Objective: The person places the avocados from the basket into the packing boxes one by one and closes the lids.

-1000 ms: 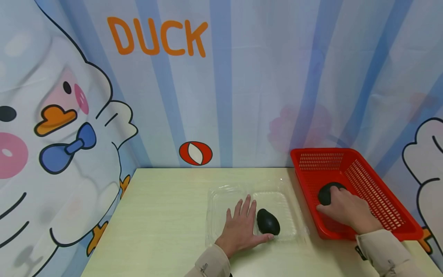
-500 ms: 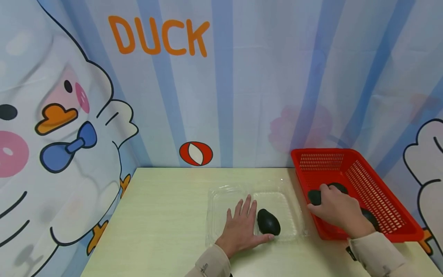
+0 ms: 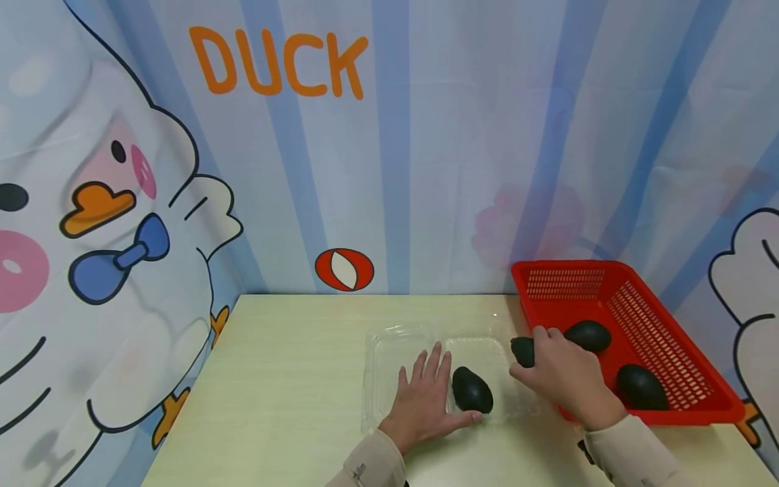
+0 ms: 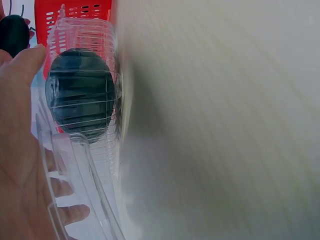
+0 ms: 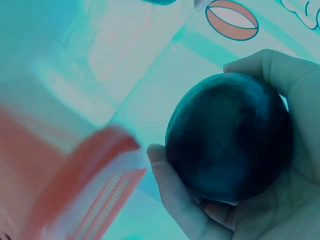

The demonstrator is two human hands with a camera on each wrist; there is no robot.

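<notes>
My left hand [image 3: 420,406] rests with straight, spread fingers on the left half of an unfolded clear plastic clamshell box [image 3: 379,355]. In the box's right half, beside the thumb, lies a dark avocado [image 3: 471,390]; the left wrist view shows the same avocado [image 4: 82,95] through the clear wall. My right hand [image 3: 569,375] grips another avocado [image 3: 521,352] at the left rim of the red basket [image 3: 666,321]. Fingers and thumb curl round that avocado [image 5: 230,137] in the right wrist view. Two more avocados, a rear one [image 3: 588,336] and a front one [image 3: 642,387], lie in the basket.
The pale wooden table [image 3: 274,385] extends left of the box. Behind it hangs a blue striped cloth [image 3: 438,169] with duck drawings. The basket stands at the table's right side, its slatted wall rising above the tabletop.
My right hand has moved left with the gripped avocado, from inside the basket to its left rim. Both avocados left in the basket now show. The left hand has stayed still.
</notes>
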